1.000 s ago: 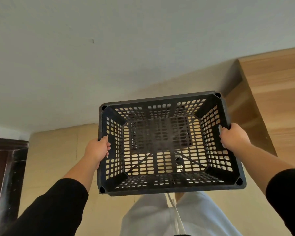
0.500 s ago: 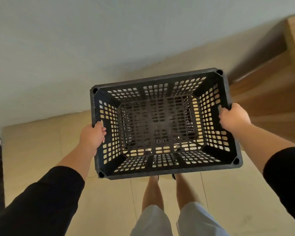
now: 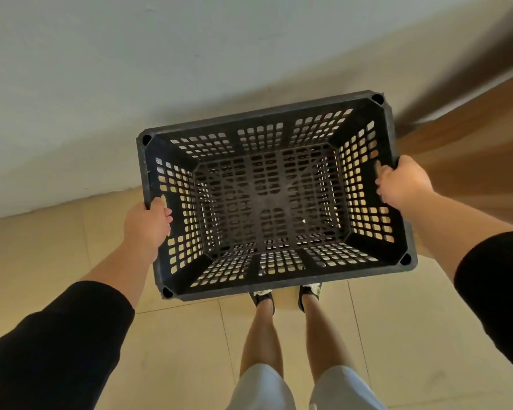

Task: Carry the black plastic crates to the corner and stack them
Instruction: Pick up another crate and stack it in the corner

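I hold one black plastic crate [image 3: 273,199] with perforated walls and floor in front of me, above the tiled floor. Its open top faces me and it is empty. My left hand [image 3: 148,223] grips the crate's left short wall at the handle hole. My right hand [image 3: 403,184] grips the right short wall at its rim. The crate's far long side is near the white wall. No other crate shows in this view.
A white wall [image 3: 131,84] meets the beige tiled floor [image 3: 42,255] just beyond the crate. A wooden piece of furniture [image 3: 468,161] stands at the right, blurred. My legs and shoes [image 3: 262,298] are below the crate.
The view has tilted further down, showing more floor and my legs. The crate has stayed gripped in both hands and hangs lower and closer to the wall's base; the wooden furniture has slid right.
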`<state>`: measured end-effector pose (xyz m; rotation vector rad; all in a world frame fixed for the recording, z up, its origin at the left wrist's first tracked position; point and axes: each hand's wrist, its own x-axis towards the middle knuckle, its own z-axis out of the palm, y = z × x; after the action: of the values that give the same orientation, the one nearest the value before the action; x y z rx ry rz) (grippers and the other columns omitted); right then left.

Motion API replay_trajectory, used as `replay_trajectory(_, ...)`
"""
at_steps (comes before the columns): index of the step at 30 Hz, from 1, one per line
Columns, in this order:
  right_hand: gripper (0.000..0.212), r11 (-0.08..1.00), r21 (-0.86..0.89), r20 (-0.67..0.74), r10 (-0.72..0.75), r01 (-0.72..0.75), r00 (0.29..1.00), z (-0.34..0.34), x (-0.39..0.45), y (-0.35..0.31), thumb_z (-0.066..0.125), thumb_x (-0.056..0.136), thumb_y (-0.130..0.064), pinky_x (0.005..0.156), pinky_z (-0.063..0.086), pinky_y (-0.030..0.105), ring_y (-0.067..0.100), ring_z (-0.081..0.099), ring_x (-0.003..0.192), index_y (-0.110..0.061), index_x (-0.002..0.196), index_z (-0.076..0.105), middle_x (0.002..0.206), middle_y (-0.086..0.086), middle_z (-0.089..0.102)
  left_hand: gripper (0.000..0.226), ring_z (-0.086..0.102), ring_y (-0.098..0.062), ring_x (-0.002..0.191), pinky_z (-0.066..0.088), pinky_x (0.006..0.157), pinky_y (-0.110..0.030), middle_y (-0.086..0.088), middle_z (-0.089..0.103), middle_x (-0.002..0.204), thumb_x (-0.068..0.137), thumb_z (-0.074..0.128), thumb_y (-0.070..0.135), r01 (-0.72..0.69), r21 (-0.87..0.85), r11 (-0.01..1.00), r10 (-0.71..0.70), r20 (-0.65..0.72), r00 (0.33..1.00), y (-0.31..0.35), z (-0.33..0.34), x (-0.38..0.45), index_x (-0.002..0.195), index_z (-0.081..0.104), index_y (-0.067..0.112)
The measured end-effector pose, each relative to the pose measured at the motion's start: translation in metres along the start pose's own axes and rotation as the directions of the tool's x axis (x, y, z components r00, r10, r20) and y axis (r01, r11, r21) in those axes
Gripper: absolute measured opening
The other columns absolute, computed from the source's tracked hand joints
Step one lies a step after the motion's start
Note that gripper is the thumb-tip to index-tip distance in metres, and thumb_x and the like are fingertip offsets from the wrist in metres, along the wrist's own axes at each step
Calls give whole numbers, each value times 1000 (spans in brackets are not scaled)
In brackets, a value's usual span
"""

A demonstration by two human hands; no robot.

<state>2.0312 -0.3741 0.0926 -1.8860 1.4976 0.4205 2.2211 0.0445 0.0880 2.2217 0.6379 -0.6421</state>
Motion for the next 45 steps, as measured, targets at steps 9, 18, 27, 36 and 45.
replay_trajectory(9,26,1000,2,48,-16,16,999,16,4,-6,47,112,-30,84,56,46,29,64,105,-14,132,50,118,8,62,38,61,-21,84,53,76,-35,-8,67,98,113,46,37,-10,-1,1000,10,29,1000,-19,4,21,129,64,8)
replay_trajectory(18,28,985,-145,-22,-93,89,995,20,4,-10,42,110,-20,89,51,52,44,62,109,-2,131,46,111,20,58,37,60,-19,87,55,82,-40,-5,65,100,113,43,38,-39,24,999,38,36,999,-17,6,30,133,60,11)
replay_trajectory(27,28,981,-187,-3,-51,50,999,22,5,-9,46,105,-13,95,54,57,46,64,111,-1,131,46,119,26,61,35,62,-15,81,52,73,-31,-3,64,98,114,42,37,-87,52,995,85,34,996,-27,9,32,131,57,11)
replay_trajectory(36,27,985,-90,3,-145,145,989,12,12,-17,45,113,-30,84,60,50,35,69,107,-12,132,46,124,15,65,36,60,-13,82,52,75,-35,1,64,97,112,44,38,-90,-62,994,90,-13,996,-29,23,32,133,60,13)
replay_trajectory(45,27,977,-100,-8,-188,187,982,13,8,7,41,107,-34,89,58,64,45,70,96,-10,118,46,105,23,67,35,63,-11,81,52,71,-29,1,67,100,113,42,40,-137,36,990,139,-54,989,-29,26,26,129,60,15)
